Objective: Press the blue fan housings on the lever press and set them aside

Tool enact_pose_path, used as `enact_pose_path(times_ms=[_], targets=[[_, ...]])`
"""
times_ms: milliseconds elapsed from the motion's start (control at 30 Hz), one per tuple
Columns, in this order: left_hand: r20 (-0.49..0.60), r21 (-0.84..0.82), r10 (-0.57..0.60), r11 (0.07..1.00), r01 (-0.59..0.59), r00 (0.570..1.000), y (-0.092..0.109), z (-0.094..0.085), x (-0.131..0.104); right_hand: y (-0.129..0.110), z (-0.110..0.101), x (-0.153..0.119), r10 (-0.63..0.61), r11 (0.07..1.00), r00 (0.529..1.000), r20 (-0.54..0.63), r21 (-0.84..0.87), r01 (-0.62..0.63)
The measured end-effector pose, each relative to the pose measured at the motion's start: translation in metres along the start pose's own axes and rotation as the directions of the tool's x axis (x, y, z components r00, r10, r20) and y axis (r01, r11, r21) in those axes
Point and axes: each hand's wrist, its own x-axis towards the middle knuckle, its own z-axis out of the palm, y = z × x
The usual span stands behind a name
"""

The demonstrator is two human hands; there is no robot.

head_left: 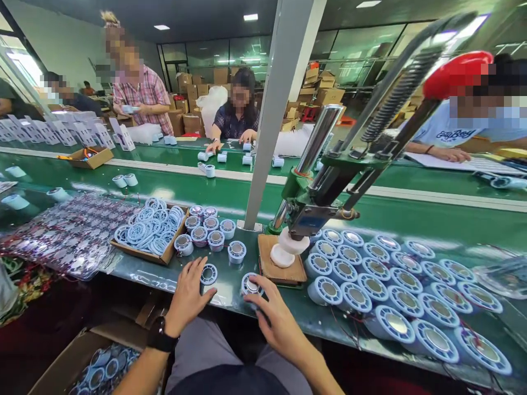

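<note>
Head view: the left hand spreads open just left of one round cup; the separate right hand lays fingers over a second cup ahead-left, grip unclear.

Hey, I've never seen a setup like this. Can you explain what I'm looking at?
Sure. There's just one picture, from a camera on a person's head, looking forward and down. No robot: those are the person's own bare hands. The left hand, open, is beside a round blue-rimmed part; contact is hard to tell. The right hand has fingers on a similar part; how firmly isn't clear. On the green work surface are a box of pale blue rings, rows of round parts at right, and a lever press with a red handle.
</note>
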Motion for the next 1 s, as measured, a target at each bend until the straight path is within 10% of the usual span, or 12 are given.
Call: enact_pose_path(times_ms=[167,333,533,800,1000], targets=[[-0.1,0.011,-0.048,0.999,0.049,0.994,0.009,0.007,-0.004,0.005,-0.014,0.004,-0.028,0.991,0.994,0.104,-0.125,0.041],[-0.061,-0.009,-0.018,1.0,0.017,0.998,0.009,0.007,-0.002,-0.008,0.007,0.014,0.177,0.915,0.984,-0.037,-0.363,-0.178],[-0.07,-0.218,-0.151,0.967,0.133,0.986,0.025,0.0,-0.003,-0.001,0.012,0.011,0.199,0.969,0.979,-0.047,-0.142,-0.203],[0.02,-0.214,0.241,0.949,-0.231,0.97,0.101,0.006,-0.003,0.023,0.052,-0.014,0.21,0.977,0.903,-0.375,0.1,-0.186],[0.01,-0.116,0.255,0.961,-0.252,0.967,0.11,0.016,0.01,0.022,0.065,-0.013,0.261,0.965,0.829,-0.494,0.124,-0.23]])
